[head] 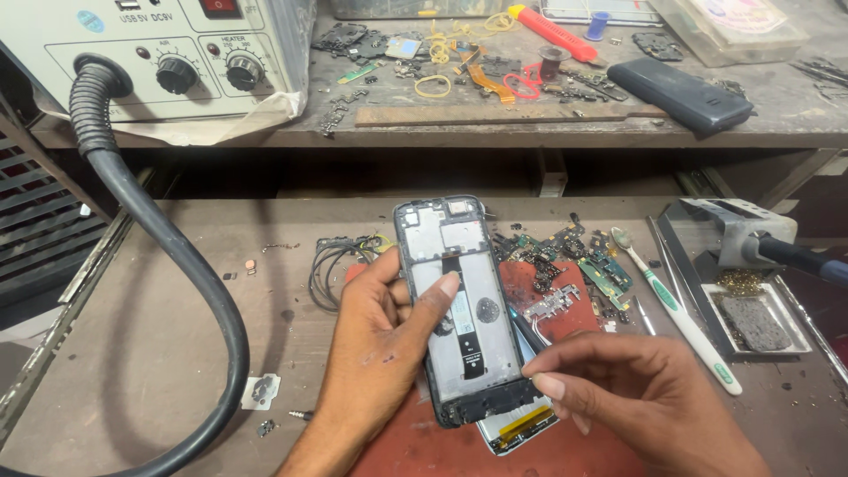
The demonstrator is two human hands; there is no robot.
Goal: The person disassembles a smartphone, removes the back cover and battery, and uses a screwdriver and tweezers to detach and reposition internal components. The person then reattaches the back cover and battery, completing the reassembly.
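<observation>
An opened phone frame [459, 309], its long axis running away from the person, stands gripped in the left hand [380, 344] above the red mat [495, 450], while the right hand [636, 393], fingers pinched together and holding nothing visible, hovers just beside its lower end.

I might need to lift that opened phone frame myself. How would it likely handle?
The opened phone frame is probably light, since the left hand holds it tilted by the edges alone. It looks stiff. The black ribbon strip lies exposed, so likely fragile. The right hand hovers at its lower end.
</observation>
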